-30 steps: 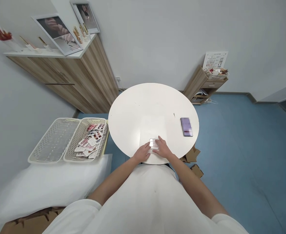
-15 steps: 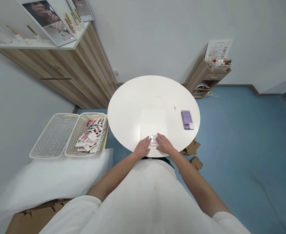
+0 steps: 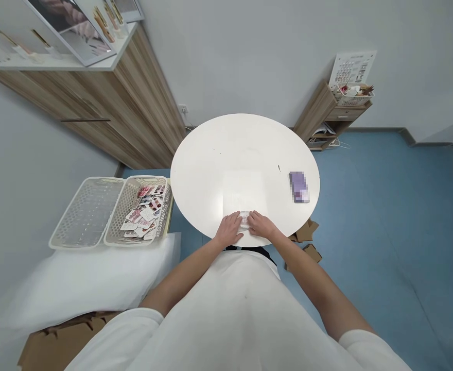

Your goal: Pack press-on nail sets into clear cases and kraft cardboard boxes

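Observation:
A small clear plastic tray [image 3: 244, 220] lies close to the near edge of the round white table [image 3: 203, 180], directly in front of my body. My left hand [image 3: 229, 230] grips its left side, fingers pointing away from me. On the opposite side, my right hand [image 3: 259, 224] has its fingers curled over the tray's right edge. Parts of both tray ends are hidden under the fingers, and the contents are too small to make out. Further right on the table lies a purple pack [image 3: 299, 186], blurred by pixels.
Left of the table, two white baskets stand side by side; the nearer basket [image 3: 112, 226] holds printed cards [image 3: 143, 216], the other basket [image 3: 58, 232] clear plastic pieces. A wooden cabinet [image 3: 149, 87] and small shelf unit [image 3: 315, 113] flank the table's far side. Cardboard [image 3: 306, 230] lies on the floor at right.
Both hands have closed in on the tray, covering more of its ends. My left hand's fingers now reach further over the left side. The whole view has shifted slightly.

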### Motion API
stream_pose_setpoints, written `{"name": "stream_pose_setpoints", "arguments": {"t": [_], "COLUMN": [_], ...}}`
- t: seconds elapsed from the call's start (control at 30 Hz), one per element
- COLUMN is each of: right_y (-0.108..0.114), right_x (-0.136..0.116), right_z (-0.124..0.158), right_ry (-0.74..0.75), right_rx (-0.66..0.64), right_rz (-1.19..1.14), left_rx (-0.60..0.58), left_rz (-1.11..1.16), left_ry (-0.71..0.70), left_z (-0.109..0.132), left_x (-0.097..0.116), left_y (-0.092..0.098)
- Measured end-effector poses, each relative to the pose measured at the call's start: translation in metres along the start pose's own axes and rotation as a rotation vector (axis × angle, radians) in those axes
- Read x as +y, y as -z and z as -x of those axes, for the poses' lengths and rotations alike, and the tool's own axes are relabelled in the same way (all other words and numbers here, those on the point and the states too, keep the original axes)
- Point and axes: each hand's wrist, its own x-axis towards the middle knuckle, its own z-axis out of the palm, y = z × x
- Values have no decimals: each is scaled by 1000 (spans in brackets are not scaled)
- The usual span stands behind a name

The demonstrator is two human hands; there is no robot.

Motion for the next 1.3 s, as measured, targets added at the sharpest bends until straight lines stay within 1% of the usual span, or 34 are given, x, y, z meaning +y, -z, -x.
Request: {"name": "stream_pose_setpoints", "arguments": {"t": [0.07, 0.2, 0.3, 0.37, 0.43, 0.5, 0.57, 0.7, 0.83, 0.93, 1.03, 1.13, 1.2, 1.23, 1.3], "right_y": [4, 13, 18, 20, 20, 19, 16, 15, 21, 28, 33, 33, 32, 30, 27], "right_x": [1, 1, 1, 0, -2, -6, -10, -11, -1, 10, 23, 36, 43, 47, 53], "right_z": [2, 6, 10, 14, 19, 23, 27, 28, 21, 12, 2, -8, -15, -19, -26], "right_ry": [-9, -71, -108, -113, -117, -133, -182, -348, -388, -419, -474, -501, -496, -498, -514], "right_rx": [-5, -32, -45, -3, 67, 110, 114, 128, 139, 108, 75, 51, 38, 34, 21], "right_rz": [-67, -225, -297, -320, -323, -310, -298, -341, -446, -562, -689, -806, -873, -897, -930], "left_rx": [20, -14, -6, 14, 28, 25, 8, -13, -27, -74, -117, -166, -174, -145, -34], "left_rz": [-15, -22, -20, -10, 7, 27, 51, 105, 221, 348, 459, 485, 402, 323, 131], "left_ry": [-35, -104, -127, -139, -144, -141, -133, -117, -106, -44, 82, 168, 240, 284, 333], "left_z": [-2, -5, -6, -8, -10, -12, -15, -20, -22, -28, -40, -54, -60, -61, -61], "left_x": [2, 3, 1, -1, -2, -4, -5, -8, -14, -21, -30, -39, -41, -40, -33], "left_y": [3, 6, 9, 11, 14, 17, 20, 28, 38, 45, 51, 56, 59, 61, 64]}}
